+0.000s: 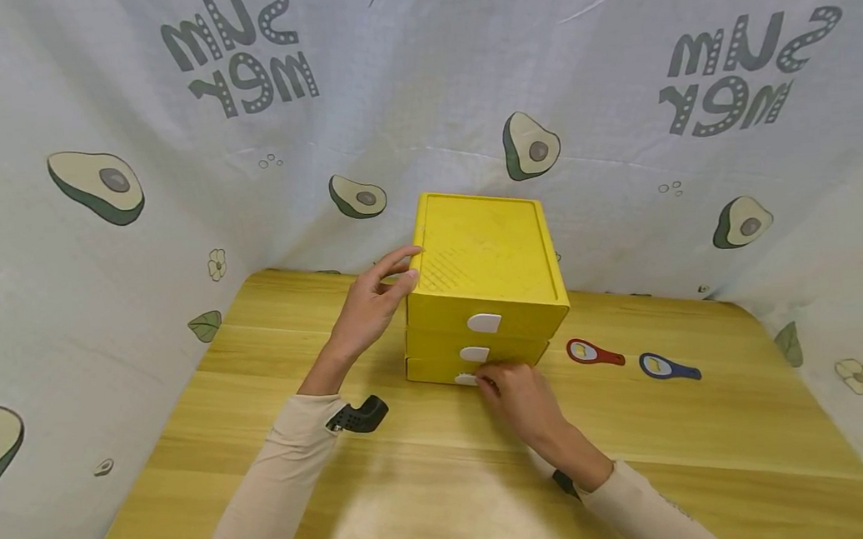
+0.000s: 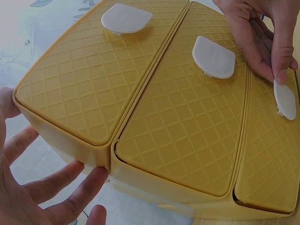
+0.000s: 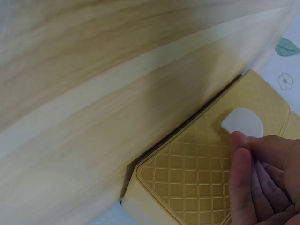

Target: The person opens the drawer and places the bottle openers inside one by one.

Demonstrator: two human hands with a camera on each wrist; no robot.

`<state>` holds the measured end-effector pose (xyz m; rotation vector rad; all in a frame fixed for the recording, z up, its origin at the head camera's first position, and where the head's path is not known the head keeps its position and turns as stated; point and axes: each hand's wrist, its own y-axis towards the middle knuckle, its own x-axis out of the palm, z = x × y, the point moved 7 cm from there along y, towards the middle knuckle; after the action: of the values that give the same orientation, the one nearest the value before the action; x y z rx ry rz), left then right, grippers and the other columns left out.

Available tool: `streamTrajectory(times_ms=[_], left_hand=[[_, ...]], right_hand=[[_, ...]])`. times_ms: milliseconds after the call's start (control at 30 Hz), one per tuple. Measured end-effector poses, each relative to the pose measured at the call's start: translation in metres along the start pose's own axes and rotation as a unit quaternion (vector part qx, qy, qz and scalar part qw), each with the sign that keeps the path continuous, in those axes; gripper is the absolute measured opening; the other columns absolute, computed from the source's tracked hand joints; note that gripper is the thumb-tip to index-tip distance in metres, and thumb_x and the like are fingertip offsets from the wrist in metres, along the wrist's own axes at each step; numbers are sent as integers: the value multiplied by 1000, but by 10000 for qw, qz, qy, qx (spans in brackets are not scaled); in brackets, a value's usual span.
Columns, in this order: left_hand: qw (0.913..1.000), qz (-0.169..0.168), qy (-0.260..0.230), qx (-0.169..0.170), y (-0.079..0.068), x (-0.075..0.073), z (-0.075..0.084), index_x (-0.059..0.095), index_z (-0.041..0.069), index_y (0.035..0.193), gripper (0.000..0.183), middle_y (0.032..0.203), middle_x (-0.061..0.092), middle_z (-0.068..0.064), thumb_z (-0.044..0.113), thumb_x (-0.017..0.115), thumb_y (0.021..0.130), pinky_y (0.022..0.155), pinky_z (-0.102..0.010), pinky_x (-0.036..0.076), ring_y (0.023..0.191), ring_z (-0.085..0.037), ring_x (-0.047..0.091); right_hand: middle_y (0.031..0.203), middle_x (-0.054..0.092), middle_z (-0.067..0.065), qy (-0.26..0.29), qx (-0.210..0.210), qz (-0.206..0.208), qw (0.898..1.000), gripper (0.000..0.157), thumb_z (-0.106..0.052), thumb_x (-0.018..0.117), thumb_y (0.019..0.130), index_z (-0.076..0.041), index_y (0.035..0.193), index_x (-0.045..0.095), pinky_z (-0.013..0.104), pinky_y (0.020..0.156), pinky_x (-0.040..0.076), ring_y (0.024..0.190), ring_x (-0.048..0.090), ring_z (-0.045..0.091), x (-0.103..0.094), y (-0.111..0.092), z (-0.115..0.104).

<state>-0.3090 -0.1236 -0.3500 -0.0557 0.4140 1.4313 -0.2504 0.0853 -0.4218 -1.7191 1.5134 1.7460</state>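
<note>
A yellow drawer box with three stacked drawers stands on the table, a white tab handle on each front. My left hand rests against the box's left side near the top, thumb and fingers spread and fairly straight; the left wrist view shows its fingertips on the side wall. My right hand is low at the front, thumb and fingers pinching the bottom drawer's white handle. In the right wrist view that handle sticks out past the fingertips. Thin dark gaps show round the bottom drawer's waffle-patterned front.
Right of the box, a red paddle-shaped piece and a blue one lie on the wooden table. A white curtain printed with avocados hangs close behind the box and along both sides.
</note>
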Motion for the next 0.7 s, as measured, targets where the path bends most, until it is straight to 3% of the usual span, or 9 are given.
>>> streamTrajectory(times_ms=[467, 700], left_hand=[[10000, -23, -16, -13, -1, -2, 2, 52, 42, 143, 41, 144, 53, -5, 45, 52, 102, 92, -48, 50, 114, -29, 61], [10000, -38, -44, 49, -1, -1, 2, 52, 42, 143, 40, 144, 53, -4, 45, 51, 103, 95, -49, 49, 117, -29, 59]], right_hand=[[74, 73, -2, 8, -114, -137, 9998, 4, -8, 81, 83, -8, 80, 78, 22, 54, 50, 56, 52, 2, -3, -14, -10], [73, 74, -3, -119, -136, -219, 9996, 4, -9, 82, 81, -10, 82, 79, 24, 54, 51, 58, 60, 3, -7, -24, -17]])
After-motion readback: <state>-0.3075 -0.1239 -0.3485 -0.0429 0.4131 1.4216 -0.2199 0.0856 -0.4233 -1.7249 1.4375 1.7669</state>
